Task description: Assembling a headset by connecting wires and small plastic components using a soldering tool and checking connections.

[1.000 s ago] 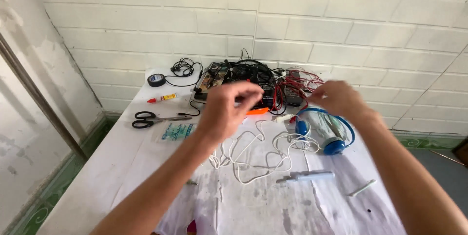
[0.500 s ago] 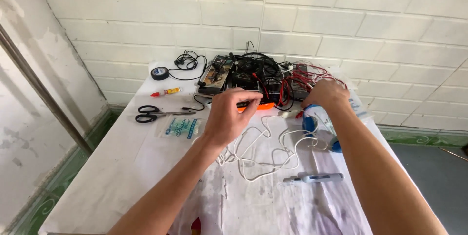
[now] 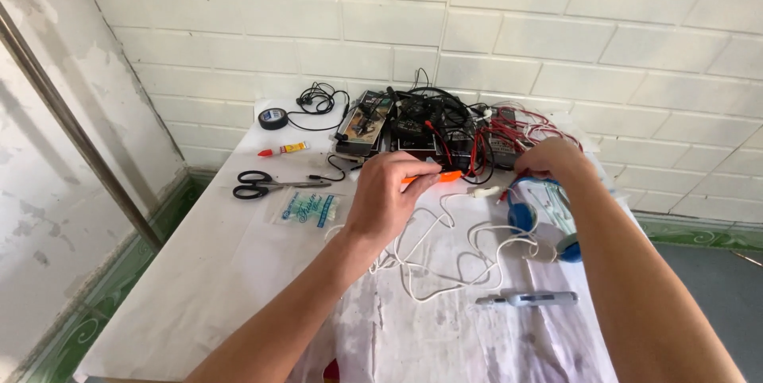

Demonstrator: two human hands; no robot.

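the left hand [image 3: 389, 192] is pinching an orange tool [image 3: 433, 178], light and stiff, by its handle at desk [image 3: 222, 272] centre. the right hand [image 3: 552, 159], at three o'clock, is probably gripping blue headphones [image 3: 524, 212]; its closure is hidden.

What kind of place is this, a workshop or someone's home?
Probably a makeshift electronics repair spot: a cloth-covered table against a white tiled wall, piled with tangled wires, plus scissors and tape.

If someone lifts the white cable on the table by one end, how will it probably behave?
The white cable lies in loose, tangled loops on the table, so it is probably floppy and would trail and snag. It looks thin, so likely light. One loop runs toward the blue headphones, which it might drag.
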